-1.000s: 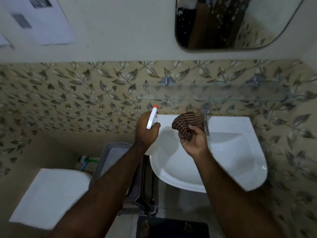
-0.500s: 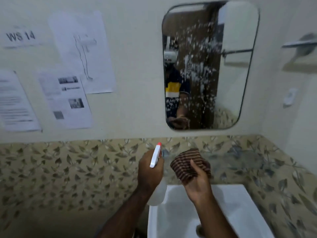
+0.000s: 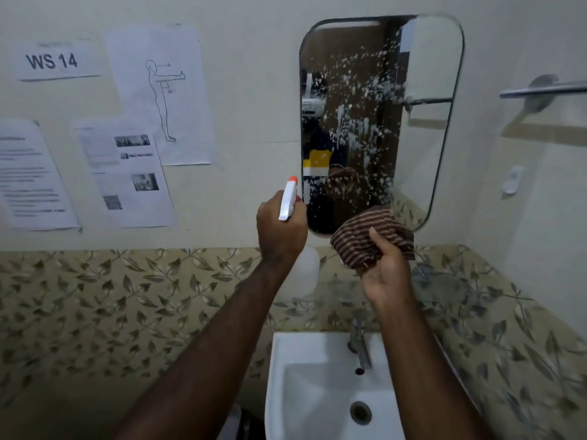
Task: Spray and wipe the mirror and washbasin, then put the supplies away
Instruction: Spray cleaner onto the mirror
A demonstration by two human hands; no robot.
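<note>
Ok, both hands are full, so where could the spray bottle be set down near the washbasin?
Little flat room shows. The washbasin rim left of the tap is bare but narrow; the bowl around the drain is free. Above, the left hand with the spray bottle and the right hand with the striped cloth crowd the mirror.

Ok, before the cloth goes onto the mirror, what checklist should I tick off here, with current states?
1. Spray on mirror: ok, white droplets across the middle.
2. Striped cloth held by right hand: ok, bunched.
3. Spray bottle secure in left hand: ok.
4. Path from cloth to glass: ok, nothing between.
5. Mirror's right strip wetted: cannot tell.
6. Washbasin sprayed: cannot tell.
</note>
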